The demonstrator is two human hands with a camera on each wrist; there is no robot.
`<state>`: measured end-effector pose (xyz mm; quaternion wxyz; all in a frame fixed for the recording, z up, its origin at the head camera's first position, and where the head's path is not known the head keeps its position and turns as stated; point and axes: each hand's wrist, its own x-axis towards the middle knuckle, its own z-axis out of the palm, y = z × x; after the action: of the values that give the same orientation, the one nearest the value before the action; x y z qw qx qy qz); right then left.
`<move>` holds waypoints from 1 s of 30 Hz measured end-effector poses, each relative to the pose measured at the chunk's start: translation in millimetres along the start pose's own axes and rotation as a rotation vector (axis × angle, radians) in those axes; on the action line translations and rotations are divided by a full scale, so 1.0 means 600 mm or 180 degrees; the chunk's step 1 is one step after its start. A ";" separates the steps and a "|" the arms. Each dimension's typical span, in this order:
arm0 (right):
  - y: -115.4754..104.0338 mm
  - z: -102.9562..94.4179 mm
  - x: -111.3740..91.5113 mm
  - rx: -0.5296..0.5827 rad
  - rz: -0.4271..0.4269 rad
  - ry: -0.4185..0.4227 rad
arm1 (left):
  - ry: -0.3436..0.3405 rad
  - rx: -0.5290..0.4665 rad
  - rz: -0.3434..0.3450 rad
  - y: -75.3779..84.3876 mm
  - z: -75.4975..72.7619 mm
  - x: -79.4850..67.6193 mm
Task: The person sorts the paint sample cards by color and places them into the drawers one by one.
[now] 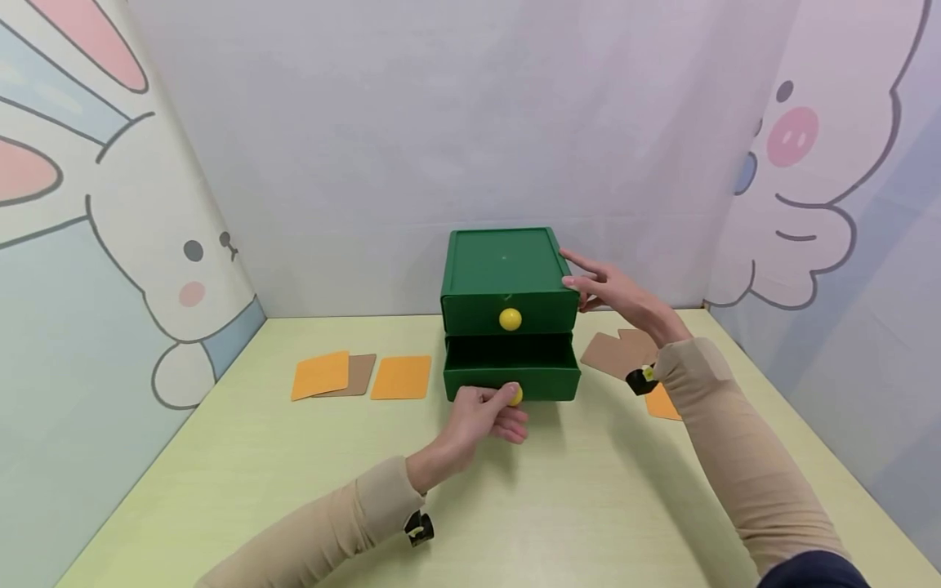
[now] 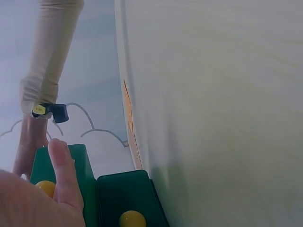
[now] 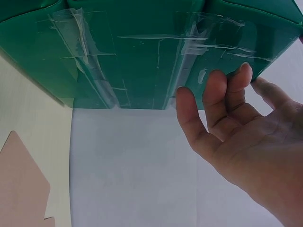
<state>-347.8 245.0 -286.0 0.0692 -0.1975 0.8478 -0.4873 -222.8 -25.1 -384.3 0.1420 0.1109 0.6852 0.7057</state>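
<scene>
A green two-drawer box [image 1: 507, 260] stands at the back of the table. Its upper drawer [image 1: 470, 315] is closed; the lower drawer [image 1: 478, 380] is pulled partway out, and its visible inside holds nothing. My left hand [image 1: 470, 425] is at the lower drawer's yellow knob [image 1: 518, 396], thumb overlapping it in the head view. In the left wrist view that knob [image 2: 132, 218] shows apart from the thumb [image 2: 66, 172]; the other fingers are out of frame. My right hand [image 1: 625, 296] touches the box's right side and top edge; loosely bent fingers [image 3: 215, 90] show in the right wrist view.
Left of the box lie an orange card [image 1: 319, 376] overlapping a brown card [image 1: 360, 377], and another orange card [image 1: 401, 377]. Brown cards [image 1: 606, 353] and an orange card [image 1: 663, 405] lie at its right. A white backdrop [image 1: 331, 163] rises behind the table.
</scene>
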 end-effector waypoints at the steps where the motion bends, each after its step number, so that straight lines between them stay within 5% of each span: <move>1: 0.000 0.000 0.000 0.0003 0.0000 -0.0004 | -0.0018 0.0008 0.0004 0.000 0.000 -0.003; 30: 0.001 0.000 0.002 -0.0078 0.0001 0.0031 | -0.0251 -0.0181 -0.0252 -0.001 0.019 -0.076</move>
<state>-348.8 244.6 -286.5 0.0627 -0.1958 0.8540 -0.4779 -176.1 -30.7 -382.7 0.1997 0.1074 0.6626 0.7138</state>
